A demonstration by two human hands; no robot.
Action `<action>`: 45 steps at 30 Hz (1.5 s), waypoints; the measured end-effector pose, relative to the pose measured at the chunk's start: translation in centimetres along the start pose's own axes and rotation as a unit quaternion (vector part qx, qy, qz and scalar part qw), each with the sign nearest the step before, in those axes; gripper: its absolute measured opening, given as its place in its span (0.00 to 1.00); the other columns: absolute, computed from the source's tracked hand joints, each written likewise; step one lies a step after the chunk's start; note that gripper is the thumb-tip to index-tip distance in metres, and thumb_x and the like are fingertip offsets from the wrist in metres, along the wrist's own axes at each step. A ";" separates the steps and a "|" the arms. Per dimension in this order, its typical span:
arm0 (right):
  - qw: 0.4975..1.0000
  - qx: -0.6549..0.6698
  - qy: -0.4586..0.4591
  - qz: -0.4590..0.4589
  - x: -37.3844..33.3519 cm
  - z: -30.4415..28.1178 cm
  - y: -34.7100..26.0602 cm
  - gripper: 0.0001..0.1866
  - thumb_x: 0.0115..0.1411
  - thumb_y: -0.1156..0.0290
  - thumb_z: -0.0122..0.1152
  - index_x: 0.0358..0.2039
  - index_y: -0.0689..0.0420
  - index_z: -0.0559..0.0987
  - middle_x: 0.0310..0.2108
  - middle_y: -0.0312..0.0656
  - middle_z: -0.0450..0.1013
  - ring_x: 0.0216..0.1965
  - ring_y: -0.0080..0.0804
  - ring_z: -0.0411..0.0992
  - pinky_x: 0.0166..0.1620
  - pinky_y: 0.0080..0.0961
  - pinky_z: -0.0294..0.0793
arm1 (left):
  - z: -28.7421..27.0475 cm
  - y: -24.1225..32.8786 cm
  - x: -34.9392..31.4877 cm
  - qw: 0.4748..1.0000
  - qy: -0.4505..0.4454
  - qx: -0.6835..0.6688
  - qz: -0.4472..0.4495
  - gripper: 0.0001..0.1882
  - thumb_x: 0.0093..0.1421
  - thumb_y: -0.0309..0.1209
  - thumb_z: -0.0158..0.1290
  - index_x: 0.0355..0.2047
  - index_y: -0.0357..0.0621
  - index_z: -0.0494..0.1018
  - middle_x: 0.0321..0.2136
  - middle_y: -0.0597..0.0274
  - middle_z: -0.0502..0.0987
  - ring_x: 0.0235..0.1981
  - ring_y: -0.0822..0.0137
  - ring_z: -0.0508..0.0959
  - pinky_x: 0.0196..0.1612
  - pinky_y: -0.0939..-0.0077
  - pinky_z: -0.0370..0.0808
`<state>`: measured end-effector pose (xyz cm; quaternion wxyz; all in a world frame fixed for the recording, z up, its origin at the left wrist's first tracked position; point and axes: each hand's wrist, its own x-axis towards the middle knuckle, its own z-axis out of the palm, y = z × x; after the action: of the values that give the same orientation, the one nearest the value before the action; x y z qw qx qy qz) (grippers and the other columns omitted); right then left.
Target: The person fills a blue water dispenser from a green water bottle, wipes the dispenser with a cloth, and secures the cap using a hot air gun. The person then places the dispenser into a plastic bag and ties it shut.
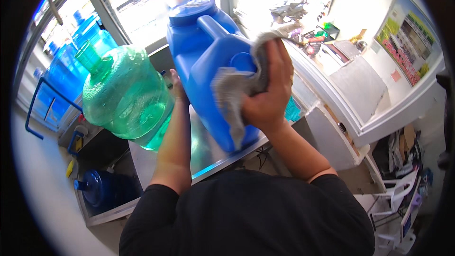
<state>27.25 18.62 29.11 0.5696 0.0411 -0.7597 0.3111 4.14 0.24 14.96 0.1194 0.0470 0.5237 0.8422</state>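
A large blue plastic jug (201, 73) with a round screw lid and a moulded handle stands before me on a metal counter. My right hand (272, 90) is closed on a grey cloth (227, 90) and presses it to the jug's right side near a small blue cap (242, 61). Against the jug's left side lies my left hand (177, 86); the fingers that show are stretched out, the rest hidden by the jug. Just left of that hand, a green translucent water bottle (128, 90) leans tilted, its neck toward the far left, with wet drops on it.
Several blue water bottles (61, 73) stand by the window at far left. Another dark blue bottle (102, 187) lies on a lower shelf. The metal counter's edge (215, 166) runs in front of me. At right are a white ledge (374, 125) and white plastic chairs (403, 192).
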 end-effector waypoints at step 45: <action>0.864 -0.107 -0.437 -0.225 10.2 0.9 1.6 0.24 0.67 0.57 0.42 0.47 0.66 0.77 0.45 0.60 0.75 0.49 0.59 0.72 0.57 0.46 0.66 | -0.6 -7.2 -26.0 0.919 0.008 0.384 0.095 0.41 0.71 0.56 0.25 0.69 0.31 0.40 0.71 0.39 0.40 0.72 0.47 0.41 0.72 0.61 0.37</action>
<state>22.24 22.42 37.37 0.2345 0.2817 -0.9295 0.0408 30.23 -3.69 9.47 0.0075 0.1317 0.8007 0.5843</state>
